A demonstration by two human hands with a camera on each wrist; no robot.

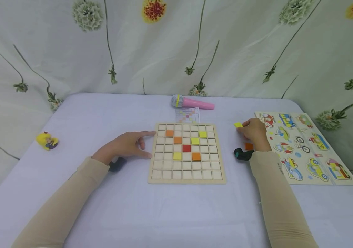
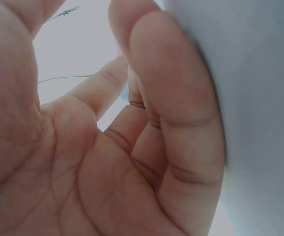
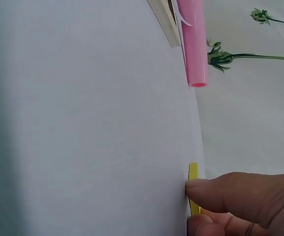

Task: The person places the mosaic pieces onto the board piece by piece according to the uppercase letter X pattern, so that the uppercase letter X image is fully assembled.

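Note:
A wooden grid board [image 1: 186, 181] lies in the middle of the table, holding several orange and yellow square tiles and one red tile [image 1: 187, 148]. My left hand [image 1: 125, 144] rests at its left side, index finger and thumb stretched to the edge, the other fingers bent. In the left wrist view the palm and fingers [image 2: 191, 113] fill most of the picture. Right of the board, my right hand [image 1: 254, 130] pinches a yellow tile [image 3: 193, 169] by its edges, thumb on one side and fingers on the other, low over the tabletop. An orange tile [image 1: 249, 146] lies near that wrist.
Behind the board are a small printed pattern card [image 1: 188, 115] and a pink toy microphone [image 1: 199, 103]. A vehicle picture puzzle board [image 1: 316, 155] lies at the right, partly under the right forearm. A small yellow-haired figure [image 1: 47, 140] lies at the far left.

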